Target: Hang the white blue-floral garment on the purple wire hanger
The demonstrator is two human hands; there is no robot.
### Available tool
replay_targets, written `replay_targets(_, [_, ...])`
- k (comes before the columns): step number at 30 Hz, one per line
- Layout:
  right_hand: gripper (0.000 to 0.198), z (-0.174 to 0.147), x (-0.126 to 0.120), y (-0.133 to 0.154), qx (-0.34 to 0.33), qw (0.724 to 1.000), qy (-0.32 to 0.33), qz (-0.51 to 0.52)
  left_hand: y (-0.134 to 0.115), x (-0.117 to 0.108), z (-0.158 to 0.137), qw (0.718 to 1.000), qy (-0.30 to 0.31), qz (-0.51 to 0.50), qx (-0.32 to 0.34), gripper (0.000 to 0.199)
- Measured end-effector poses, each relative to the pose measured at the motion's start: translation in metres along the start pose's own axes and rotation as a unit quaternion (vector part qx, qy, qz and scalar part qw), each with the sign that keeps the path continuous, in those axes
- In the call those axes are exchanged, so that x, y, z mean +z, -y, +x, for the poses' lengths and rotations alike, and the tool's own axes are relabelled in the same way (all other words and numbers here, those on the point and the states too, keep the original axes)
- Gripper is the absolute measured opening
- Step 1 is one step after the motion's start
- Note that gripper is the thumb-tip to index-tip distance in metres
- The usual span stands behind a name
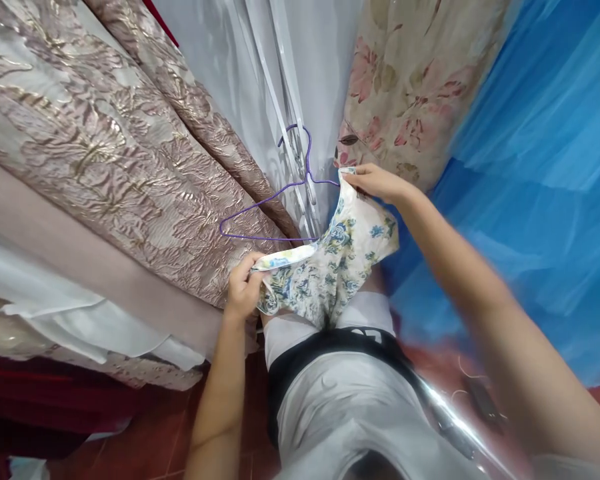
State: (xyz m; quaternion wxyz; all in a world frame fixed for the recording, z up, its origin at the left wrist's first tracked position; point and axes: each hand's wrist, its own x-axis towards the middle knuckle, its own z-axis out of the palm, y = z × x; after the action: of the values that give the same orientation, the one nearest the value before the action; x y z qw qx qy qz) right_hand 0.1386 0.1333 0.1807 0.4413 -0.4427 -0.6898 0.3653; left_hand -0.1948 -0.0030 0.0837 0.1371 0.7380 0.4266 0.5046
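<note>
- Brocade fabric [105, 147] fills the upper left; blue fabric [530, 227] the right.
- At centre, a floral garment [330, 267] hides one end of a purple hanger [267, 200].
- Left hand [244, 285] and right hand [377, 183]: each grip pinches a garment edge.
- Step in hand: apparently working garment onto hanger; next calls for steady edges.
- White lettering [367, 335] on the waistband [325, 341]: unreadable.

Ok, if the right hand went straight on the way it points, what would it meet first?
Probably the purple hanger, just past the edge of the floral garment the right hand holds; depth is unclear.
</note>
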Motion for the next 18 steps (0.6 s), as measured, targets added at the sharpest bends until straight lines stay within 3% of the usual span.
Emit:
replay_targets(4, [0.05,-0.023,0.031,0.007,0.009,0.999,-0.016,0.03,0.035,-0.035,0.004,0.997,-0.013,0.075,-0.007,0.018])
replay_targets(8, [0.056,-0.027,0.038,0.007,-0.018,0.999,-0.016,0.022,0.06,-0.062,0.023,0.983,-0.004,0.182,-0.001,0.018])
replay_targets(14, [0.053,-0.028,0.035,0.016,0.009,0.999,0.004,-0.032,0.062,-0.063,0.067,0.978,-0.095,0.185,0.001,0.059])
replay_targets(18, [0.049,-0.03,0.033,0.02,0.04,0.997,-0.005,-0.065,0.062,-0.059,0.08,0.969,-0.093,0.227,0.0,0.051])
